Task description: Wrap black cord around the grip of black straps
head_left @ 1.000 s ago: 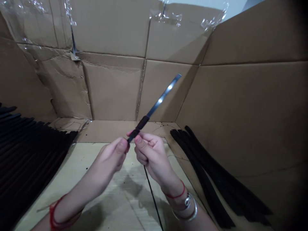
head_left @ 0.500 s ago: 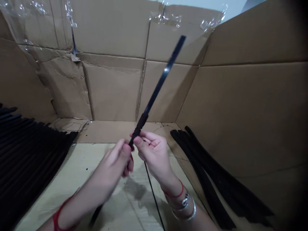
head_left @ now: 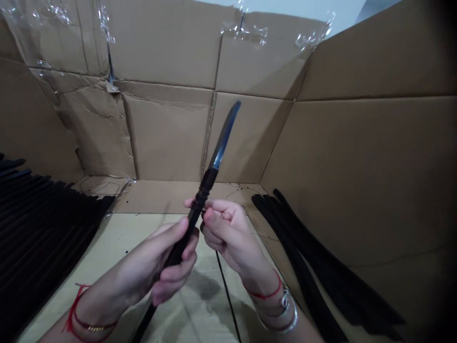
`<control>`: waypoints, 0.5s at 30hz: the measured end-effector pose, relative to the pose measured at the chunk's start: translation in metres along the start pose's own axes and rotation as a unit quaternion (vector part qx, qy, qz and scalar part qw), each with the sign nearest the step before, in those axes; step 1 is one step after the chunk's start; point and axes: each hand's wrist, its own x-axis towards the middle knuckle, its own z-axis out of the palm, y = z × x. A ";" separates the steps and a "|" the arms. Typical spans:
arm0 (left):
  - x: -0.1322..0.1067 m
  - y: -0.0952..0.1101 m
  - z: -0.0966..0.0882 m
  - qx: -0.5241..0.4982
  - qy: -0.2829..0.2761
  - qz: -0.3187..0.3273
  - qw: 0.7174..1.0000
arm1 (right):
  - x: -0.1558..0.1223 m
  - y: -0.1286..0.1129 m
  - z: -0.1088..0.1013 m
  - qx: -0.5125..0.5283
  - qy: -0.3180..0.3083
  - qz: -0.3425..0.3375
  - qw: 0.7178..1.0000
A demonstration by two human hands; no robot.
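Note:
My left hand (head_left: pixel 174 262) is closed around a long black sleeve (head_left: pixel 185 231) in the middle of the view. Out of the sleeve's upper end sticks a flat, shiny dark strip (head_left: pixel 224 136), tilted up to the right. Just below that end, thin dark cord (head_left: pixel 202 194) is wound in several turns around the sleeve. Beside the windings my right hand (head_left: pixel 228 231) pinches the cord, its fingertips against the sleeve. From under the right hand a length of the same dark cord runs down to the bottom edge. The sleeve's lower end passes behind my left wrist and out of view.
Many black strips (head_left: pixel 46 238) lie in a row on the left. More long black strips (head_left: pixel 314 252) lie on the right along the cardboard wall (head_left: pixel 374 157). Taped cardboard (head_left: pixel 164 133) stands at the back. Small dark bits dot the pale work surface (head_left: pixel 117 238).
The strip has turned, so its tip sits lower and further left. My left hand has rolled and now shows its fingers wrapped around the sleeve. My right hand has stayed near the windings.

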 end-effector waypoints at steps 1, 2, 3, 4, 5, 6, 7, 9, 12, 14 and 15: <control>-0.001 0.001 0.001 -0.016 -0.026 -0.009 0.999 | 0.001 0.001 0.000 0.007 0.005 -0.003 1.000; -0.002 0.001 0.001 0.012 0.015 0.014 1.000 | 0.002 0.002 -0.001 0.008 0.026 -0.018 0.999; -0.002 0.000 0.002 0.057 0.091 0.054 0.993 | 0.003 0.004 -0.001 0.003 0.054 -0.039 0.998; -0.001 0.000 0.004 0.099 0.173 0.096 0.975 | 0.004 0.006 -0.002 -0.003 0.074 -0.054 0.996; 0.001 -0.001 0.005 0.117 0.221 0.118 0.961 | 0.004 0.007 -0.002 -0.009 0.078 -0.058 0.995; 0.003 -0.003 0.006 0.102 0.224 0.113 0.963 | 0.005 0.008 -0.003 -0.015 0.070 -0.052 0.996; 0.005 -0.004 0.007 0.058 0.187 0.090 0.977 | 0.004 0.008 -0.002 -0.020 0.056 -0.043 0.997; 0.010 -0.008 0.009 -0.032 0.088 0.040 0.995 | 0.002 0.007 -0.002 -0.033 0.042 -0.035 0.998; 0.013 -0.010 0.009 0.031 0.174 0.095 0.980 | 0.000 0.006 0.000 -0.064 0.083 -0.063 0.992; 0.011 -0.008 0.007 0.079 0.242 0.120 0.959 | 0.000 0.007 0.001 -0.069 0.104 -0.068 0.990; 0.009 -0.006 0.006 0.054 0.225 0.095 0.968 | 0.001 0.007 0.001 -0.062 0.098 -0.058 0.992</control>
